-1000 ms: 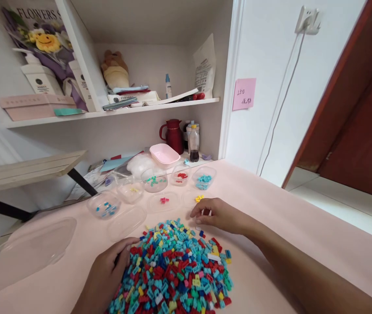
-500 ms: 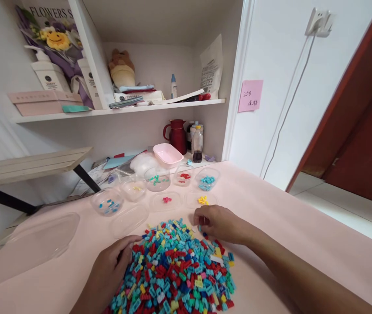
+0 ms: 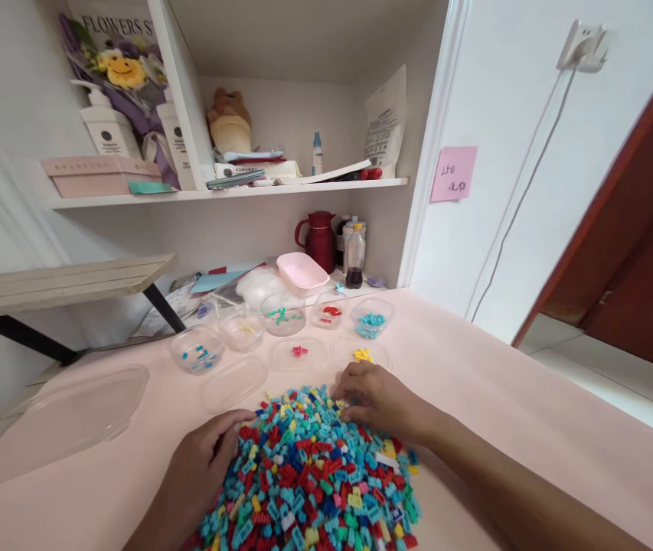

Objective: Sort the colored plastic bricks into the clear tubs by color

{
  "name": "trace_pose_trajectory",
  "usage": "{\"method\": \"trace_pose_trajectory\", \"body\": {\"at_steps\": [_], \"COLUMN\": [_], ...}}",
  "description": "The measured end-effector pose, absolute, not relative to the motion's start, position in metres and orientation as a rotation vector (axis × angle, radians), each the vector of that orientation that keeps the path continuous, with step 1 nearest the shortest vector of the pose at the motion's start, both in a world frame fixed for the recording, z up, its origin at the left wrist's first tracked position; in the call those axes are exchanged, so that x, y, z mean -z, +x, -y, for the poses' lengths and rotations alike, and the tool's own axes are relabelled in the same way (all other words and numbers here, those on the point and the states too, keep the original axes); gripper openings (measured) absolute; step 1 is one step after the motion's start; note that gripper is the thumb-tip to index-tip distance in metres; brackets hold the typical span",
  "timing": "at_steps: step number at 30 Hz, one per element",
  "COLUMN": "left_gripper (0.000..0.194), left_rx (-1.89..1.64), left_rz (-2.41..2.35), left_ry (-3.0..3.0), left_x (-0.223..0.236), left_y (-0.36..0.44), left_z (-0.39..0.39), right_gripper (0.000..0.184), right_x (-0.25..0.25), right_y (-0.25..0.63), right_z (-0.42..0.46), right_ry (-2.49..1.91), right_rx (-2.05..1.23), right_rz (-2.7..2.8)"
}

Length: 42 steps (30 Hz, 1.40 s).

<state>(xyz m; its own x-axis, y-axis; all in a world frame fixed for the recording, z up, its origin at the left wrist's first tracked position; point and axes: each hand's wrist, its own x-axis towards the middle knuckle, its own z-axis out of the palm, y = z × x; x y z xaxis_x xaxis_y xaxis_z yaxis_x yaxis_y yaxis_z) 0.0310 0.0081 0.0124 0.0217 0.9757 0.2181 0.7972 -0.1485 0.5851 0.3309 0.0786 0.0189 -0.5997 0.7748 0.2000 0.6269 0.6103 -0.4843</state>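
A heap of small mixed-colour toy building bricks point(image 3: 315, 474) lies on the pink table cover in front of me. My left hand point(image 3: 208, 459) rests against the heap's left side, thumb apart from the fingers, holding nothing I can see. At the heap's upper right, my right hand point(image 3: 380, 398) reaches in with bent fingers, a gap showing between thumb and forefinger. Its fingertips touch the bricks, and no brick shows between them. Just beyond that hand, yellow bricks point(image 3: 363, 355) lie in a shallow clear lid; pink bricks point(image 3: 299, 351) lie in the lid beside it.
Clear tubs behind hold blue bricks point(image 3: 200, 357), pale yellow bricks point(image 3: 247, 330), green bricks point(image 3: 282, 314), red bricks point(image 3: 331, 311) and light-blue bricks point(image 3: 370, 324). Clear lids lie at left. A pink basin point(image 3: 303, 272), red jug point(image 3: 320, 242) and bottle point(image 3: 354, 260) stand at the back.
My right hand has shifted left and onto the heap's upper right, its fingers less curled than before. The left hand stays by the heap. The whole view has swung slightly left.
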Motion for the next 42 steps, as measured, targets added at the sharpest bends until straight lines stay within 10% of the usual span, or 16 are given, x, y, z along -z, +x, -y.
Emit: {"method": "trace_pose_trajectory", "body": {"at_steps": [42], "left_gripper": [0.044], "left_rx": [-0.754], "left_rz": [-1.859], "left_ry": [1.996], "left_x": [-0.0153], "left_y": [0.0323], "left_z": [-0.0079], "right_gripper": [0.014], "right_x": [-0.0123], "right_y": [0.3347], "right_z": [-0.0833], "right_ry": [-1.334], "right_rx": [-0.73], "right_rz": [2.139]}}
